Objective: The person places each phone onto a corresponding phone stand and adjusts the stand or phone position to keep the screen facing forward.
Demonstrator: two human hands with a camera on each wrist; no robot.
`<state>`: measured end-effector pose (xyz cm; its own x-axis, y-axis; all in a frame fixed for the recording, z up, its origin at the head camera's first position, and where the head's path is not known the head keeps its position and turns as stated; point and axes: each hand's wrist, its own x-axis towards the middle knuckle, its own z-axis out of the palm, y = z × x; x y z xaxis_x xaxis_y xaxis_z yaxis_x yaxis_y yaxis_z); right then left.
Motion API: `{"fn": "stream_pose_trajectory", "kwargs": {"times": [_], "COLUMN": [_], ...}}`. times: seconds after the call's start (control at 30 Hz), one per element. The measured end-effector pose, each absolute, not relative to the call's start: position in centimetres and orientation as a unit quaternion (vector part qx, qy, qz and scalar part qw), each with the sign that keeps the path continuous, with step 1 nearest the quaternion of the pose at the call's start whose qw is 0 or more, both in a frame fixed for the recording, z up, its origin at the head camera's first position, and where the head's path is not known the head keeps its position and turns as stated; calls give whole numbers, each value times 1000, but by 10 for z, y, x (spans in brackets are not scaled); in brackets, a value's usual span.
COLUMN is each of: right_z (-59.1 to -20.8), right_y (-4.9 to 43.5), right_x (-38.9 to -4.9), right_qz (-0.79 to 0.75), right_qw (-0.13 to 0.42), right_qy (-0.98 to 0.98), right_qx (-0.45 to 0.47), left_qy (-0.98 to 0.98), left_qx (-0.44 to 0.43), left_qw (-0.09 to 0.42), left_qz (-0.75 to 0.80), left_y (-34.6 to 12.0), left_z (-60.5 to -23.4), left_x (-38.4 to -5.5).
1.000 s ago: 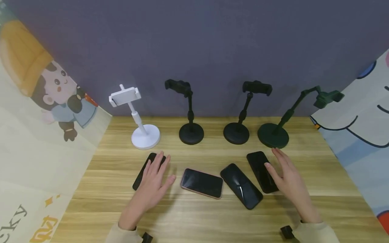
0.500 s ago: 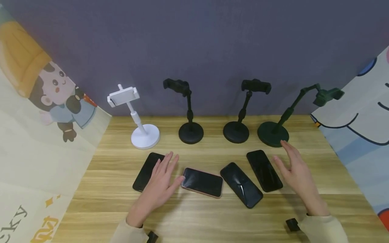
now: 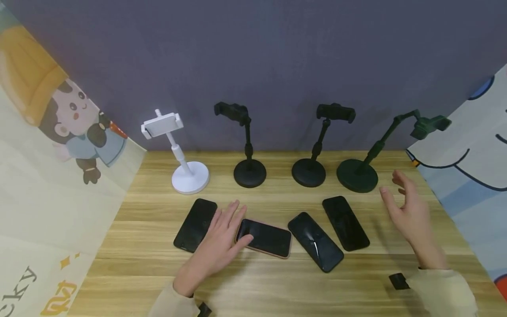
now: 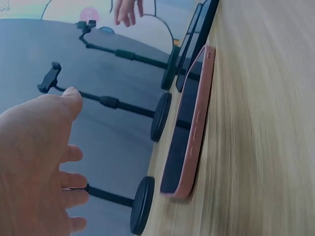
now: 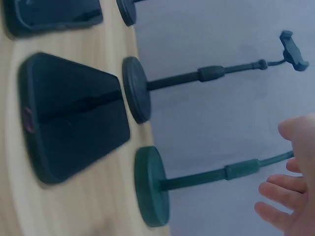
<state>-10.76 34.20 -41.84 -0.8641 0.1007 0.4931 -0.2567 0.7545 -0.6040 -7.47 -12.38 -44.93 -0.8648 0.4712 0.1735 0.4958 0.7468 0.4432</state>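
Head view, left grip [image 3: 217,245] released, partly hiding pink-edged phone [image 3: 269,239]; right grip [image 3: 412,218] released

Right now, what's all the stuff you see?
Round-based phone stand: one, white, back left
Slim phone stands: two, black, back middle
Bent phone stand: one, dark green, back right
Flat rectangular phones: three, black, one left, two right
Pink-edged phone: one, black-screened, middle
Wood-grain table: one, tan, underneath
Plain panel: one, grey-blue, behind
Cartoon panels: two, multicoloured, sides
Wrist pieces: two, black, beside sleeves
Sleeves: two, cream, bottom
Left hand: one, bare, left
Right hand: one, bare, right
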Motion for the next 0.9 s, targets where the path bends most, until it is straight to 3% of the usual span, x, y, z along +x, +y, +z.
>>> {"fn": "stream_pose_trajectory", "kwargs": {"times": [0.47,0.9], "right_z": [-384,-349], "right_y": [378,391], "right_x": [-134,-163], "right_qz": [397,385], "right_qw": [341,321], "right_qy": [-851,-853], "right_qx": [-51,-146], "left_qy": [-903,-875], "left_qx": [-378,-461], "left_qw": [30,33], "left_qz": [-199,-145], "left_y": [-76,-17], "left_z": [-437,-426], "left_x": [-86,-108]}}
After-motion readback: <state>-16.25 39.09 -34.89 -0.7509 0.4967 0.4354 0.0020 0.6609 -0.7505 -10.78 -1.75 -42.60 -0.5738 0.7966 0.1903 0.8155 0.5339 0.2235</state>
